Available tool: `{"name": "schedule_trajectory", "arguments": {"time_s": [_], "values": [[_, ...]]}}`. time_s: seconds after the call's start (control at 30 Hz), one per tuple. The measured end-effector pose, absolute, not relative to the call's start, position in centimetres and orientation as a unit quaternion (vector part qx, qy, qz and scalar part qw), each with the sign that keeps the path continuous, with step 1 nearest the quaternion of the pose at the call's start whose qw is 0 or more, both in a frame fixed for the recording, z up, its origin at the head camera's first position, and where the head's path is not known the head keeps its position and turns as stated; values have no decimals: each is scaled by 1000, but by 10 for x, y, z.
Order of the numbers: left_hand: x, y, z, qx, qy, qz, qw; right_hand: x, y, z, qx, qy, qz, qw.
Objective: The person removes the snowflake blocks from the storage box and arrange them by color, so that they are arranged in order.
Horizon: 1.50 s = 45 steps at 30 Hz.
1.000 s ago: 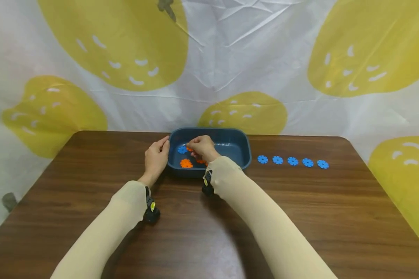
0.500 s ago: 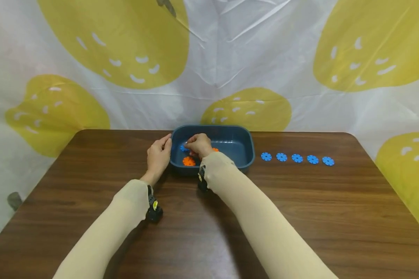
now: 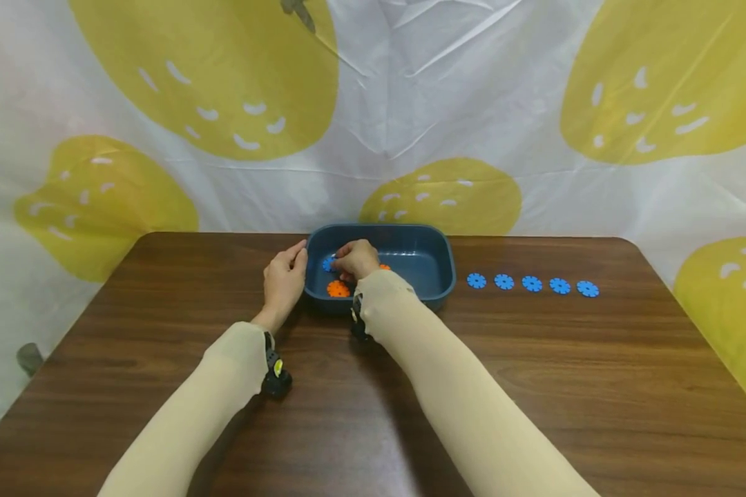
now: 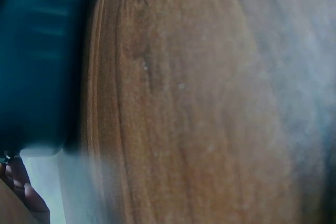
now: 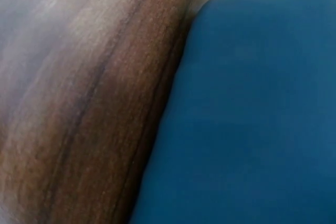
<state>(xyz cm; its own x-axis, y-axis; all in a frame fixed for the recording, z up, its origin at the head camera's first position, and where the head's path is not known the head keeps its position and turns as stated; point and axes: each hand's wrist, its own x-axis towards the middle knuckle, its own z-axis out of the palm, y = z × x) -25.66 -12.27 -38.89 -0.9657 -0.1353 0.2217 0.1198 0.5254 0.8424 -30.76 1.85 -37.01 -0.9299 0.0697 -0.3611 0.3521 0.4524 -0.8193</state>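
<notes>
A dark blue plastic tub stands near the table's back edge. My left hand holds the tub's left rim, thumb and forefinger close together there. Inside the tub's left part, my right hand has its fingers curled, the fingertips pinching at the right edge of a blue notched disc, which they partly cover. An orange notched disc lies in the tub nearer the front wall. Another orange disc shows behind the right wrist, mostly hidden. The tub's outer wall fills much of the right wrist view.
Right of the tub, several blue notched discs lie flat in a row on the brown wooden table. A white cloth with yellow fruit prints hangs right behind the table. Both forearms reach over the table's front.
My right hand has moved slightly left inside the tub, from an orange disc to the blue disc beside it. My left hand stays at the rim. The view has shifted a little.
</notes>
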Motion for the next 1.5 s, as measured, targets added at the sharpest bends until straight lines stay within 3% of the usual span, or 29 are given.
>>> {"name": "schedule_trajectory", "arguments": {"time_s": [0.83,1.5], "values": [[-254,-125,-388,-3,-861,-490,135,-291,9,-368,37,933,-338,116],[-258,-126,-393,-5,-863,-484,146,-287,14,-363,36,920,-372,122]]}}
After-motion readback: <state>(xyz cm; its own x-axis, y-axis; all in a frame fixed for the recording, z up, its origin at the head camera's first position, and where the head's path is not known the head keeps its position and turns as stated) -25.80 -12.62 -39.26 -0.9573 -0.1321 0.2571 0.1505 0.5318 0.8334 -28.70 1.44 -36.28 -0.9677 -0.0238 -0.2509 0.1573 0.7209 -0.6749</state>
